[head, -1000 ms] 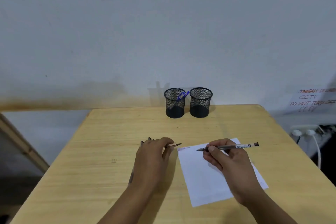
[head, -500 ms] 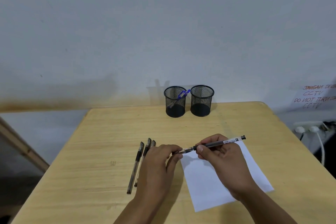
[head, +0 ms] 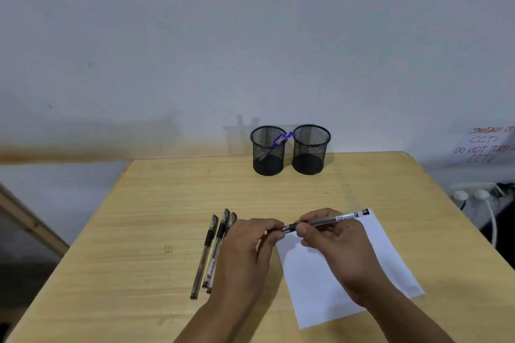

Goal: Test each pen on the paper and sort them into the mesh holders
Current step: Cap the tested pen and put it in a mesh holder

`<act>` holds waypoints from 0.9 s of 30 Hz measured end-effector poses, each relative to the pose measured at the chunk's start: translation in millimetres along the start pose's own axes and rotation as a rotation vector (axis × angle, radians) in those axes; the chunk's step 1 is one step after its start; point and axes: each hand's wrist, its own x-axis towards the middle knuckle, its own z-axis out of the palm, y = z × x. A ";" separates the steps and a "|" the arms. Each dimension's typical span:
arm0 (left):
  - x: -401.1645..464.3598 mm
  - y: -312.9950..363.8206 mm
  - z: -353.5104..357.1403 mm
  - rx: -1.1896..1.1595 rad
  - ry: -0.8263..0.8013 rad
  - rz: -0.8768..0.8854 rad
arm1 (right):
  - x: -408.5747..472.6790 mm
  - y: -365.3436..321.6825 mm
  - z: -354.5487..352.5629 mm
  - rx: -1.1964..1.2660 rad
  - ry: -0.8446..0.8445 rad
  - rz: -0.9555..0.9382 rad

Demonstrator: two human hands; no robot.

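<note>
While the right hand (head: pixel 338 248) pinches a grey pen (head: pixel 326 220) over the paper (head: pixel 345 281), left hand (head: pixel 245 248) fingertips pinch its tip end (cap, I'd guess). One blue pen (head: pixel 278 142) sits in the left mesh holder (head: pixel 268 151); right holder (head: pixel 311 149) looks empty. Three pens (head: pixel 214 250) lie untested on the table (head: pixel 139 217). Wall sign (head: pixel 485 147) reads "DO NOT TUR… CCTV".

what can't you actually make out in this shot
Head view only:
- Tip of the held pen: hidden where the left hand and right hand meet, so capped or not is unclear.
- Third of the loose pens: lower part behind the left hand.
- Marks on the paper: none readable; partly covered by the right hand.
- Wall notice: cut by the right edge.
- Blue pen in the left mesh holder: lower part blurred by mesh.
</note>
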 end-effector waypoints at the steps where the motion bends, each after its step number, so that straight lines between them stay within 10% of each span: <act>1: 0.7 0.4 0.0 -0.001 0.017 0.008 | 1.3 1.0 0.6 0.022 0.006 0.006; 20: 43.1 18.3 10.8 -0.355 -0.121 -0.333 | 50.0 -3.3 22.0 0.393 0.152 0.051; 27: 118.6 -16.5 24.2 -0.225 -0.079 -0.439 | 119.8 -52.1 -17.8 -0.273 0.285 -0.139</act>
